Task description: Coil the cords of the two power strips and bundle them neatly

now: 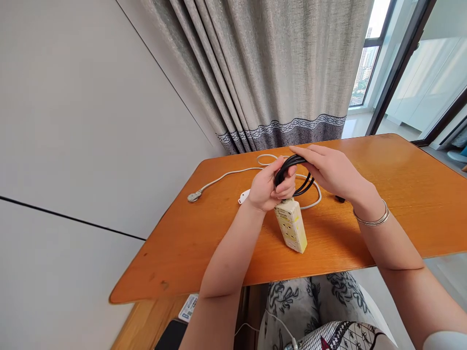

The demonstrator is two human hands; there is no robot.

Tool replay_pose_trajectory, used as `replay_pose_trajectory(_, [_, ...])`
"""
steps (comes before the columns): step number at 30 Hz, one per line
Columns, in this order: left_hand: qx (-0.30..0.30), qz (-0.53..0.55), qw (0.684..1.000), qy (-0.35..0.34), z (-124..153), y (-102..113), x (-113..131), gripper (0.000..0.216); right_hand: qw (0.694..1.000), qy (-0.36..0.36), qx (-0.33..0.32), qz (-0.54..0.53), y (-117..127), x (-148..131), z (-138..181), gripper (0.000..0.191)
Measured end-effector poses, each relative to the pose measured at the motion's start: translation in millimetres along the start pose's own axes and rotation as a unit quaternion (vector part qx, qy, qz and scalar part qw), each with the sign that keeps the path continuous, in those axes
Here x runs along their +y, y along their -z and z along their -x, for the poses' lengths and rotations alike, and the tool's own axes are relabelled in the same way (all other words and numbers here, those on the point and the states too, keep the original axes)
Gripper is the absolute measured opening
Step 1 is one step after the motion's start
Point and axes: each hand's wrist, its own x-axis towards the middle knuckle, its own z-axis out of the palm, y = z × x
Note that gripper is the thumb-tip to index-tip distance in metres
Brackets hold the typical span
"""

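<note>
A looped black cable (288, 167) is bunched above the table, with my left hand (268, 184) wrapped round it. My right hand (330, 170) is at the right side of the loops, its fingers extended over the top of the cable and pressed against it. More black strands hang below, between the hands. Just under my left hand, a yellowed power strip (290, 226) with several sockets rests on the table. A small black piece (340, 199) shows beneath my right wrist; its kind is partly hidden.
Along the wooden table (175, 262), a white cord (233, 172) runs to a plug (194, 196) at the left and loops behind my hands. A white object (243, 196) peeks out beside my left wrist. A curtain (284, 73) hangs behind the table.
</note>
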Motion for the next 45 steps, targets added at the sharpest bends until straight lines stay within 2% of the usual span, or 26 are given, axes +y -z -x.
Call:
replay_pose_trajectory(7, [0.017,-0.032,0.999,-0.015,-0.4,-3.1,-0.7,0.057,0.994,0.016,0.01,-0.104,3.9,11.1,-0.4,0.037])
replay_pose_trajectory(12, [0.04,-0.008,0.999,-0.007,-2.5,-3.4,-1.9,0.054,0.986,-0.01,0.001,-0.166,12.2,13.3,0.2,0.036])
replay_pose_trajectory(20, [0.021,0.007,1.0,0.018,0.0,-2.0,0.9,0.054,0.985,-0.002,0.004,-0.172,8.2,14.9,-2.7,0.037])
replay_pose_trajectory(25, [0.0,-0.002,1.0,0.021,1.8,1.1,1.0,0.046,0.981,0.018,0.008,-0.193,5.5,20.1,-2.2,0.037])
replay_pose_trajectory(30, [0.022,0.015,1.0,0.015,2.4,-1.3,1.7,0.048,0.973,-0.011,0.014,-0.232,0.0,27.1,-2.2,0.039])
replay_pose_trajectory(33, [0.068,0.059,0.995,-0.03,6.7,-6.4,8.2,0.048,0.975,-0.045,0.037,-0.213,-5.4,33.7,-3.1,0.046])
replay_pose_trajectory(35, [0.108,0.086,0.986,-0.093,11.1,-8.7,15.2,0.047,0.981,-0.075,0.018,-0.181,-9.1,37.9,-3.6,0.045])
replay_pose_trajectory(37, [0.137,0.1,0.971,-0.171,15.5,-8.7,22.9,0.046,0.983,-0.115,-0.051,-0.135,-13.3,40.5,-3.4,0.04])
replay_pose_trajectory(39, [0.153,0.102,0.953,-0.242,18.7,-6.4,29.8,0.045,0.97,-0.145,-0.168,-0.102,-18.9,40.2,-2.8,0.036])
replay_pose_trajectory(41, [0.163,0.096,0.938,-0.289,20.4,-3.6,34.4,0.044,0.948,-0.142,-0.266,-0.101,-26.1,36.5,-2.2,0.031])
replay_pose_trajectory(42, [0.167,0.091,0.935,-0.299,20.6,-2.6,35.7,0.044,0.943,-0.13,-0.283,-0.115,-30.3,33.5,-2.0,0.028])
replay_pose_trajectory(43, [0.171,0.085,0.934,-0.301,20.7,-2.2,36.4,0.044,0.945,-0.117,-0.275,-0.137,-34.8,30.1,-2.0,0.027])
replay_pose_trajectory(45, [0.177,0.075,0.939,-0.284,20.5,-3.2,35.8,0.045,0.954,-0.108,-0.203,-0.191,-44.3,22.9,-2.4,0.04])
